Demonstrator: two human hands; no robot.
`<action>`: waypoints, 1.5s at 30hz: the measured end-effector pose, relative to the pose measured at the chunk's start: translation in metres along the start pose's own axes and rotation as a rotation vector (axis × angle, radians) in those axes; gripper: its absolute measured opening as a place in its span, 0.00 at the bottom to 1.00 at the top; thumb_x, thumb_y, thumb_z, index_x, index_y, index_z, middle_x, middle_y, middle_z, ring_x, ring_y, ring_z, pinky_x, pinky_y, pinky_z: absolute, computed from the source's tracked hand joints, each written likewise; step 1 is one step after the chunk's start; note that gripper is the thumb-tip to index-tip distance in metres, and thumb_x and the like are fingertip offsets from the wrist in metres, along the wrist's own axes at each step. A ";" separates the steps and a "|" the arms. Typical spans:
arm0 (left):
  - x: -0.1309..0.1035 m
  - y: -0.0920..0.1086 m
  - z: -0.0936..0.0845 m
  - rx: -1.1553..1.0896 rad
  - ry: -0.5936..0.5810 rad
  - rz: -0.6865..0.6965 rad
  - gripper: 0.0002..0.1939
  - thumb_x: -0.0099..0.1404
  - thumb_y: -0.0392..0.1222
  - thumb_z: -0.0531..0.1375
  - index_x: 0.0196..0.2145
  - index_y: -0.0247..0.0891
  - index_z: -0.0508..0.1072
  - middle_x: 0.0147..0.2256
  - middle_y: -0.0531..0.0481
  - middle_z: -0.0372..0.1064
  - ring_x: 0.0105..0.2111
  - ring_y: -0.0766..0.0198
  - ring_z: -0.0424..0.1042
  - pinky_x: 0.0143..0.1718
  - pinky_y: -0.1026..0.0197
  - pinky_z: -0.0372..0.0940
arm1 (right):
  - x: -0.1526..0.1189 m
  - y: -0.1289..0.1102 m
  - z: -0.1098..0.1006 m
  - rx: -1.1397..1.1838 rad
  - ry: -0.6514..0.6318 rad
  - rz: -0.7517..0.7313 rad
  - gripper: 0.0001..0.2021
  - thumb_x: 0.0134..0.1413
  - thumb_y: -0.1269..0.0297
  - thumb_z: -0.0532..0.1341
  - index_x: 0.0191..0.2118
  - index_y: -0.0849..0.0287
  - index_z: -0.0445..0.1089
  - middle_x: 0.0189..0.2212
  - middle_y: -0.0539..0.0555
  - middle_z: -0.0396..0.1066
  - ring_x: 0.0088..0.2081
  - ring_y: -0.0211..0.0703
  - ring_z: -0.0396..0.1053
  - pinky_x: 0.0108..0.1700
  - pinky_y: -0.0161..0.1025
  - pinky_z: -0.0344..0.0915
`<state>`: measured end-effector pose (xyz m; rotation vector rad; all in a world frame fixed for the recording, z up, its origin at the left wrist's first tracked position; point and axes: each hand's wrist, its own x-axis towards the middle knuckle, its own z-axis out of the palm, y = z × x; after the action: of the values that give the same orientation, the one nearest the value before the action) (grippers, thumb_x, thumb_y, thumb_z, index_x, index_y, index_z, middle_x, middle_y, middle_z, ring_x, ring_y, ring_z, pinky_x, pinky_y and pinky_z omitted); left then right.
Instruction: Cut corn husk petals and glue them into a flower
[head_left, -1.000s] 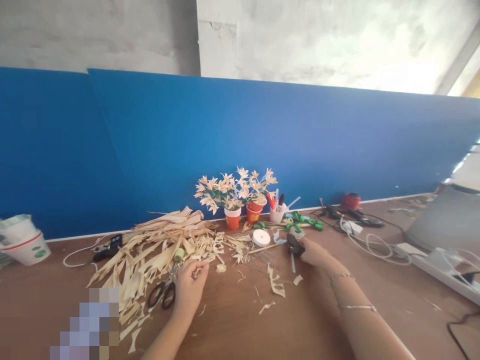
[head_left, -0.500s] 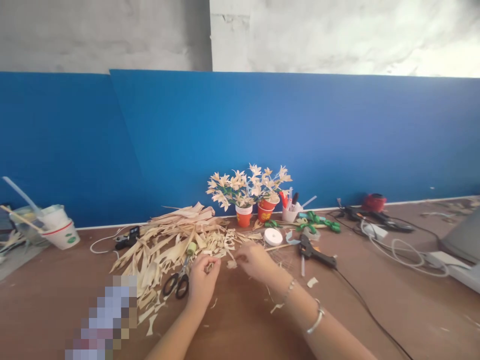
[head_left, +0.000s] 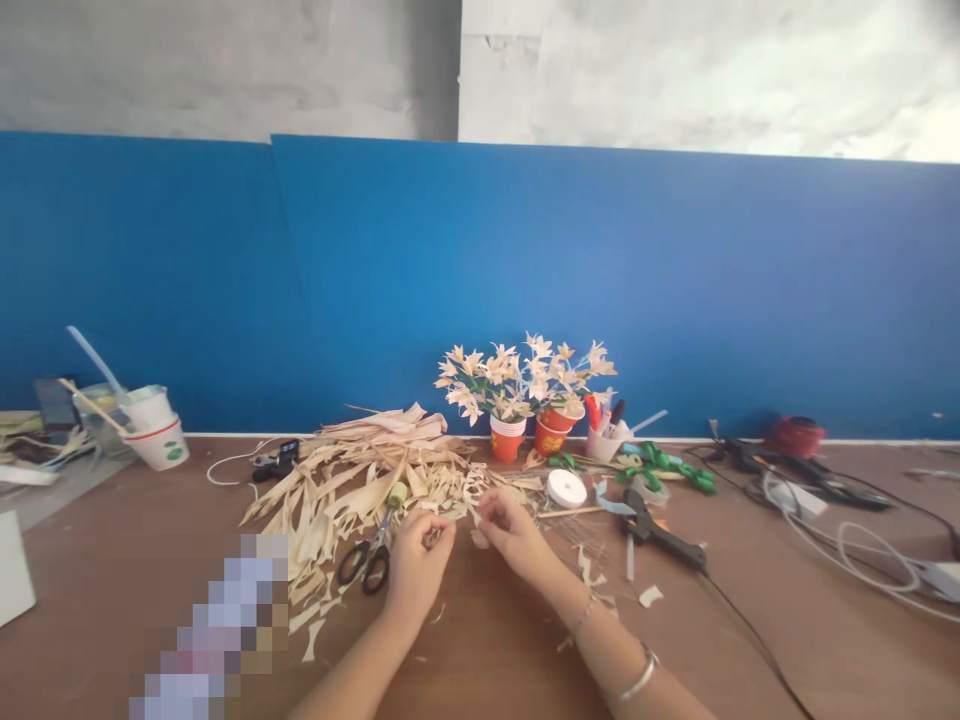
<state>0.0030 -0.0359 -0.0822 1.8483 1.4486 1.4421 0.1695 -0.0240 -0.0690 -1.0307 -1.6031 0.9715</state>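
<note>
Scissors [head_left: 379,536] beside your left hand [head_left: 415,562]; right hand [head_left: 516,536] near it; each grip curled nearly closed (contents, if any, can't tell).

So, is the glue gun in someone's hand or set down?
Set down: the glue gun lies on the table, with the left hand and right hand both apart from it.
</note>
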 end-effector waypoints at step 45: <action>-0.003 0.003 0.001 0.195 -0.029 0.036 0.06 0.55 0.35 0.56 0.22 0.39 0.70 0.27 0.50 0.66 0.31 0.59 0.67 0.35 0.58 0.61 | -0.012 -0.008 0.013 -0.601 0.078 -0.457 0.13 0.58 0.75 0.49 0.44 0.56 0.65 0.33 0.56 0.66 0.35 0.45 0.66 0.37 0.40 0.66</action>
<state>0.0050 -0.0394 -0.0820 2.0120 1.5986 1.3249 0.1576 -0.0398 -0.0683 -1.0004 -1.9989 0.1340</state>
